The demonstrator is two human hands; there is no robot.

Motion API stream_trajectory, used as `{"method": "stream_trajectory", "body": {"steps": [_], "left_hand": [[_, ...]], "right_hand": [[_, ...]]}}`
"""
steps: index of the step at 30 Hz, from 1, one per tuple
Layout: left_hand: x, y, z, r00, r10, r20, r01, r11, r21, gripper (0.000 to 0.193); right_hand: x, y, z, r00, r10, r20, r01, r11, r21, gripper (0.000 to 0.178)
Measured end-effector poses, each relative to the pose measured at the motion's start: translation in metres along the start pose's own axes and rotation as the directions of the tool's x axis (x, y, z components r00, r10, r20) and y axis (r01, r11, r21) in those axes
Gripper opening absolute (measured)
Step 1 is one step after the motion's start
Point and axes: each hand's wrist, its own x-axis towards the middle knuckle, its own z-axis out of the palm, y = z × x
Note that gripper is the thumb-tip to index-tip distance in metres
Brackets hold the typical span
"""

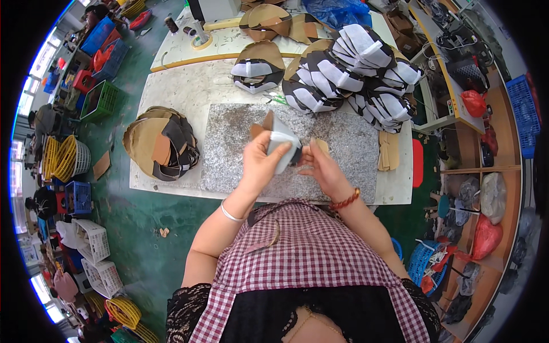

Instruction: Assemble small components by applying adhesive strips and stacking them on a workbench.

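Over the grey speckled work mat (229,166), my left hand (260,163) grips a folded shoe upper (282,143), thumb across its pale side. A brown part of the piece sticks up past my fingers, and its right edge is dark. My right hand (325,166) has its fingers curled at that dark edge; the exact contact is slightly blurred. Just behind the right hand shows a small tan piece (321,146), partly hidden. To the left lies a stack of brown and black shoe uppers (160,143) with small orange-brown pieces on it.
Heaps of black and white shoe uppers (349,74) cover the table's far right, beside a smaller stack (258,67). Tan strips (388,151) lie at the right edge. A tape roll (201,41) sits further back. Baskets (100,100) line the floor at left; shelves (486,188) stand right.
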Motion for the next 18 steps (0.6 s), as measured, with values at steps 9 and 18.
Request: {"method": "stream_trajectory", "body": {"steps": [9, 18], "left_hand": [[-0.045, -0.011, -0.026, 0.993, 0.002, 0.120, -0.066, 0.847, 0.527, 0.012], [-0.019, -0.015, -0.015, 0.974, -0.211, -0.085, 0.159, 0.897, -0.413, 0.008]], "right_hand": [[0.035, -0.017, 0.016, 0.993, 0.048, 0.107, -0.106, 0.758, 0.644, 0.020], [0.035, -0.026, 0.040, 0.996, 0.017, 0.090, -0.047, 0.937, 0.345, 0.022]]}}
